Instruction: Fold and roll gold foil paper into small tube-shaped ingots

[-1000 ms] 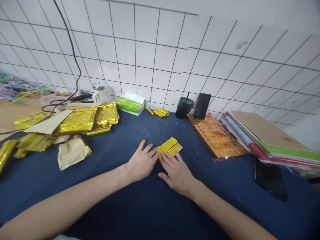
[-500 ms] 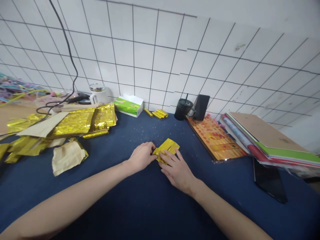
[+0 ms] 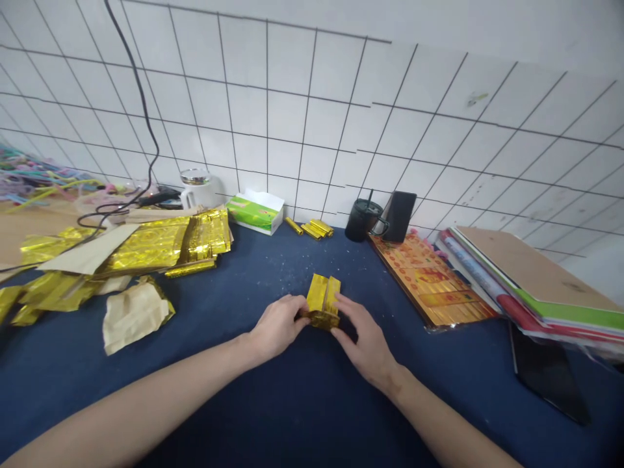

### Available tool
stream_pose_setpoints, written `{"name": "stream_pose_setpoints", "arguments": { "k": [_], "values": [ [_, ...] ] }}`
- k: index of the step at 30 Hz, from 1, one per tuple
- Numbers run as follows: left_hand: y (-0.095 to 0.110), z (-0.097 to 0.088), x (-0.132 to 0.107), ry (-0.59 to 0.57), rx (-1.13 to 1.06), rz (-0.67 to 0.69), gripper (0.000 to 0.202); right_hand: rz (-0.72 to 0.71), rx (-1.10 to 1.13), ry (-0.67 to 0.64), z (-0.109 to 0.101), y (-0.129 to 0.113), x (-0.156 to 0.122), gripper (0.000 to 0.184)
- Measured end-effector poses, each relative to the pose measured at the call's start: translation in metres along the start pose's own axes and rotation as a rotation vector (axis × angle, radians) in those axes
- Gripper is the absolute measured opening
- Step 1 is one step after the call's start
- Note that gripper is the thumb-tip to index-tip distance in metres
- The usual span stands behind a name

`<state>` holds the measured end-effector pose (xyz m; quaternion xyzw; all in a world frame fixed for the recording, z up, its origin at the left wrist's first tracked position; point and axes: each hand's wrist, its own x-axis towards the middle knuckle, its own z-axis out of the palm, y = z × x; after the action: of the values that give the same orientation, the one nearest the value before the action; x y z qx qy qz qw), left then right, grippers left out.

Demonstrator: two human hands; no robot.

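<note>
A small piece of gold foil paper [image 3: 320, 292] lies in front of me on the dark blue tabletop, its near edge folded up. My left hand [image 3: 280, 328] pinches the left near corner between thumb and fingers. On the other side my right hand [image 3: 363, 331] grips the right edge, thumb at the near corner and fingers along the side. A seam or fold line runs down the middle of the paper. Farther back, several rolled gold paper tubes [image 3: 316, 229] lie near the wall.
Left are stacked gold foil sheets [image 3: 146, 244] and a crumpled paper piece [image 3: 131, 315]. A tissue pack [image 3: 256, 211], white mug [image 3: 197, 192], black cup [image 3: 363, 220] and phone [image 3: 400, 214] stand along the wall. Right are orange printed packs [image 3: 429, 279], a folder stack [image 3: 531, 266] and a black tablet [image 3: 548, 370].
The gold paper has turned more upright to me, and its near edge is now folded up. My right hand has gone from lying flat on it to gripping its right side.
</note>
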<state>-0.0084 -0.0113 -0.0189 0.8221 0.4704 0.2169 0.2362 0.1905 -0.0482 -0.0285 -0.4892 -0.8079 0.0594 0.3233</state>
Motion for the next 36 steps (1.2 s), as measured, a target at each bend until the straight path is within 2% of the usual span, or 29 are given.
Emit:
{"name": "stream_pose_setpoints", "arguments": {
  "k": [2, 5, 7, 11, 14, 19, 29, 32, 36],
  "values": [
    [-0.001, 0.001, 0.0, 0.009, -0.007, -0.011, 0.002, 0.199, 0.087, 0.063, 0.001, 0.0, 0.001, 0.033],
    [-0.004, 0.001, 0.001, 0.02, -0.001, 0.004, 0.002, 0.319, 0.208, -0.032, 0.0, -0.003, 0.002, 0.017],
    [-0.005, 0.002, 0.002, 0.02, 0.01, 0.019, 0.002, 0.324, 0.266, -0.068, 0.0, -0.006, 0.004, 0.013],
    [-0.005, 0.001, 0.002, 0.006, 0.036, 0.028, 0.002, 0.313, 0.305, 0.01, -0.002, -0.011, 0.005, 0.012],
    [-0.003, 0.001, 0.002, 0.006, 0.054, 0.036, 0.002, 0.323, 0.355, -0.028, 0.0, -0.013, 0.005, 0.011],
    [-0.003, 0.001, 0.0, 0.003, 0.055, 0.042, 0.002, 0.436, 0.41, -0.115, 0.005, -0.011, 0.006, 0.011],
    [0.002, -0.002, 0.0, -0.051, 0.088, 0.007, 0.004, 0.592, 0.474, -0.125, 0.008, -0.008, 0.01, 0.011],
    [0.001, -0.005, 0.001, -0.059, 0.104, 0.009, 0.002, 0.57, 0.498, -0.132, 0.008, -0.01, 0.015, 0.01],
    [-0.002, -0.013, 0.0, -0.056, 0.15, 0.016, 0.003, 0.467, 0.478, -0.114, 0.012, -0.01, 0.021, 0.011]
  ]
}}
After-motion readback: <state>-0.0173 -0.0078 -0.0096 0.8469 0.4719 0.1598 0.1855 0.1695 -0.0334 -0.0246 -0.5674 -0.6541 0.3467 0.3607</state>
